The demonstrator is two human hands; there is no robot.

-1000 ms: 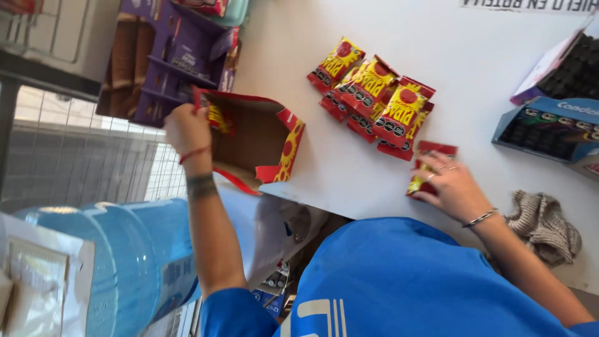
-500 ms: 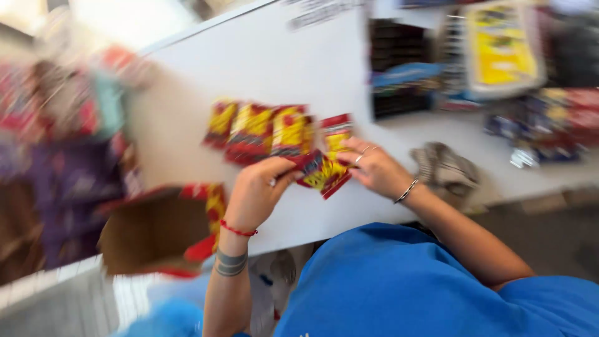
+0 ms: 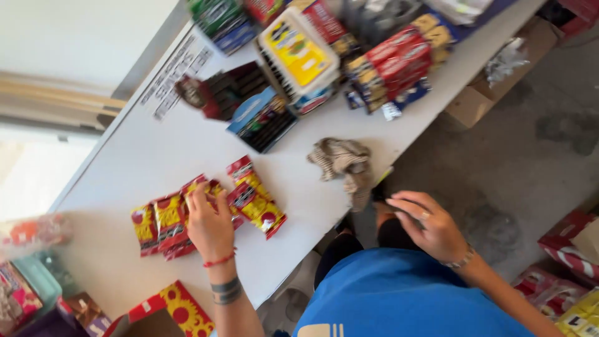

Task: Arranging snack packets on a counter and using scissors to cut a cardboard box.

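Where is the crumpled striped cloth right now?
In the head view, the crumpled striped cloth lies on the white table near its front edge, right of the red-and-yellow snack packets and just above the right hand.

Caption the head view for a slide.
Left hand rests on red-and-yellow snack packets spread on a white table; right hand hangs open off the edge, near a crumpled cloth.

A long white table [image 3: 156,156] runs diagonally across the view. Beyond its far edge stands a pale wall [image 3: 75,37], brightly lit. Off its near edge lies a grey concrete floor [image 3: 511,137], stained, with a cardboard box [image 3: 474,103] under the table's far right corner.
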